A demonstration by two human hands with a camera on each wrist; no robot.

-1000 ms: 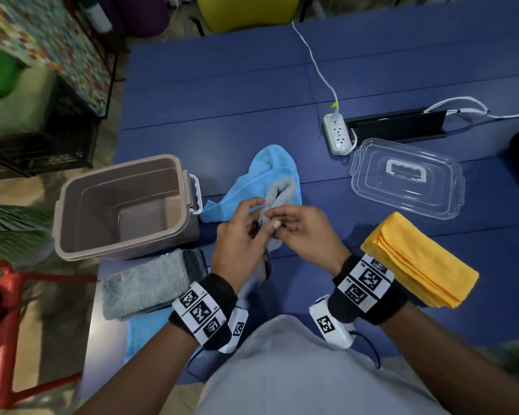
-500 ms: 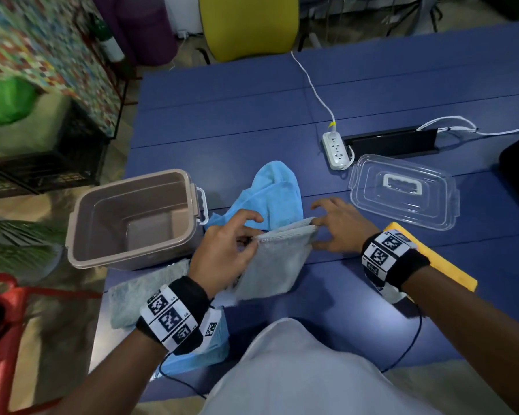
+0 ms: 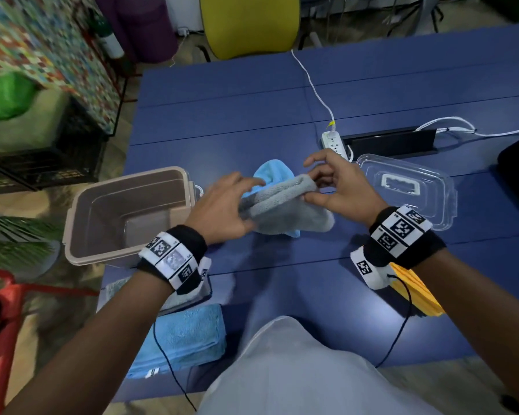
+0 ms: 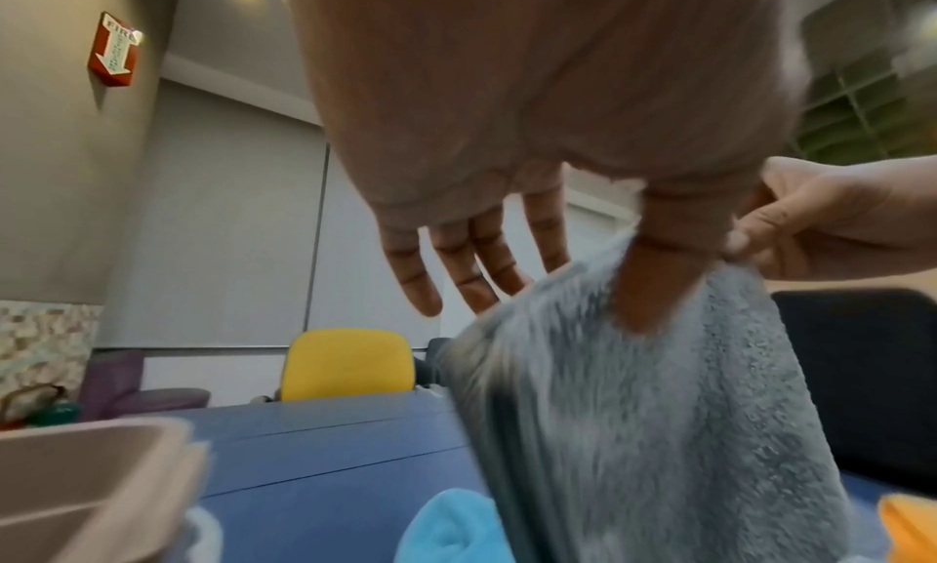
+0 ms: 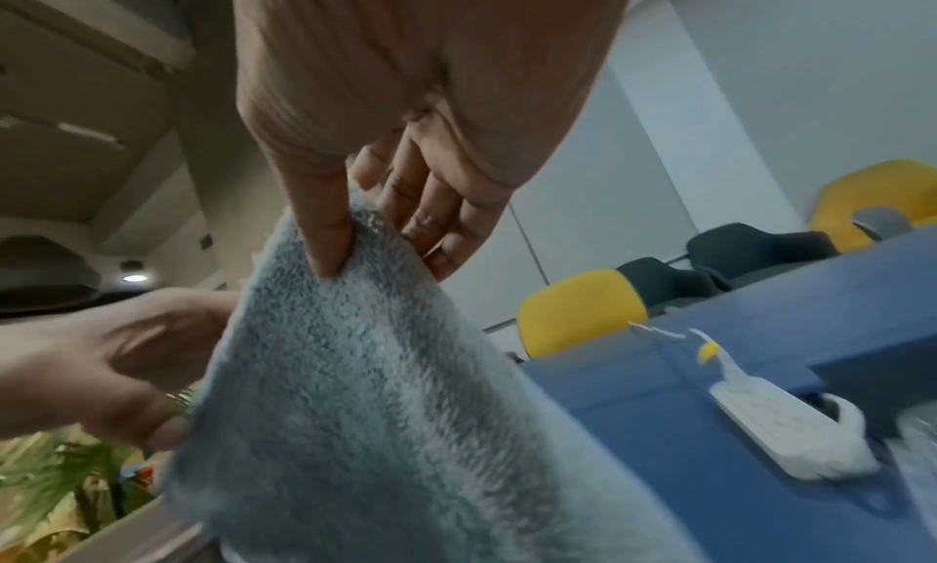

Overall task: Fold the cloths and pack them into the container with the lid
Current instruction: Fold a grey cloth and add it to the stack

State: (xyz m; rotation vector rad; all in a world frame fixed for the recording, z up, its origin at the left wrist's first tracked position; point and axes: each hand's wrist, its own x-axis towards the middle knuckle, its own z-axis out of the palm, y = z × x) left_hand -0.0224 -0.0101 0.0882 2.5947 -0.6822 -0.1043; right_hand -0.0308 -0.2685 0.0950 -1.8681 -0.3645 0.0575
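Note:
A grey cloth (image 3: pixel 285 206), doubled over, hangs a little above the blue table (image 3: pixel 282 115). My left hand (image 3: pixel 241 205) holds its left end, thumb on the near face (image 4: pixel 654 287) and fingers stretched behind. My right hand (image 3: pixel 312 187) pinches its upper right corner (image 5: pixel 355 227) between thumb and fingers. A loose light blue cloth (image 3: pixel 271 172) lies under it. The empty brown container (image 3: pixel 132 182) stands left of my left hand. Its clear lid (image 3: pixel 408 187) lies upside down to the right.
A folded grey cloth (image 3: pixel 113 290) and a folded blue cloth (image 3: pixel 189 333) lie at the near left edge. A folded yellow cloth (image 3: pixel 417 292) sits under my right forearm. A white power strip (image 3: pixel 334 143) with its cords lies behind the lid.
The grey cloth lay spread on the table, pulled between both hands; now it is lifted and doubled over, and my hands are higher and farther out over the blue cloth.

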